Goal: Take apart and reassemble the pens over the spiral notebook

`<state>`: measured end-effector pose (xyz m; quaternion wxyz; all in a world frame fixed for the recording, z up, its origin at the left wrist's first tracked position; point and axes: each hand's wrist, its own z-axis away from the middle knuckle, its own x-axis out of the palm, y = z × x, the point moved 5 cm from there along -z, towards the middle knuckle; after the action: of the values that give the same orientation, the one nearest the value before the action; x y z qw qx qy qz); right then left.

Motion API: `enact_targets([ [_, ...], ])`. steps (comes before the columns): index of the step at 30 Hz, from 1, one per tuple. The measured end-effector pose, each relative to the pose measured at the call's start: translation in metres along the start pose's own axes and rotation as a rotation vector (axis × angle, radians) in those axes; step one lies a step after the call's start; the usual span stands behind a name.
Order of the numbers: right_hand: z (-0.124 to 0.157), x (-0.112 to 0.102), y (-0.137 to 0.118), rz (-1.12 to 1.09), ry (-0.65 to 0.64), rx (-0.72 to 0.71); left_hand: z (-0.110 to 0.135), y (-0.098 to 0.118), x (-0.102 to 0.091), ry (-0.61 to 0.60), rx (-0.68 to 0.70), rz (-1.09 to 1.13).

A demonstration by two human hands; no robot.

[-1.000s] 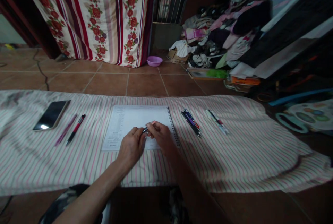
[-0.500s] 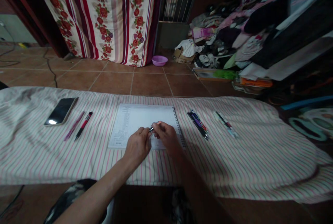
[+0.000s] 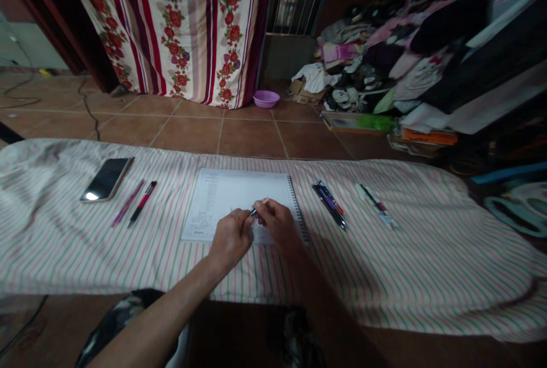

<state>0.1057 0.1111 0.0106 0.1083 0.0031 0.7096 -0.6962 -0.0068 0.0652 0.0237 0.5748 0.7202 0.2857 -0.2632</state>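
Observation:
My left hand (image 3: pixel 232 235) and my right hand (image 3: pixel 276 221) meet above the lower half of a spiral notebook (image 3: pixel 239 185). Between their fingertips is a short dark pen (image 3: pixel 253 212) with a shiny part; both hands are closed on it and cover most of its length. The notebook lies with its wire binding on the right and printed text down its left side. To its left rest a red and black pen (image 3: pixel 143 204) and a purple pen (image 3: pixel 127 203). Several pens (image 3: pixel 329 205) lie together to its right.
Farther right is another group of pens (image 3: pixel 376 206). A phone (image 3: pixel 106 179) lies at the left on the striped cloth (image 3: pixel 405 277). Beyond it, a purple basin (image 3: pixel 265 99) stands on the tiled floor by a flowered curtain (image 3: pixel 192 32); clothes (image 3: pixel 384 60) are piled at right.
The whole view has shifted slightly, so everything appears a little farther right. Both hands keep their hold on the pen, with hardly any movement over the notebook.

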Motion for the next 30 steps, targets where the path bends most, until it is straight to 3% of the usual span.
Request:
enact_targets([
  [19,0.0,0.003,-0.001,-0.049,-0.003,-0.005,-0.004,-0.01,0.001,-0.083,-0.131,0.352],
  [24,0.001,0.002,-0.005,-0.105,-0.013,0.023,-0.005,-0.015,-0.001,-0.274,-0.393,0.763],
  [30,0.001,0.003,0.004,-0.226,-0.037,0.096,0.001,-0.015,-0.004,-0.47,-0.609,1.261],
])
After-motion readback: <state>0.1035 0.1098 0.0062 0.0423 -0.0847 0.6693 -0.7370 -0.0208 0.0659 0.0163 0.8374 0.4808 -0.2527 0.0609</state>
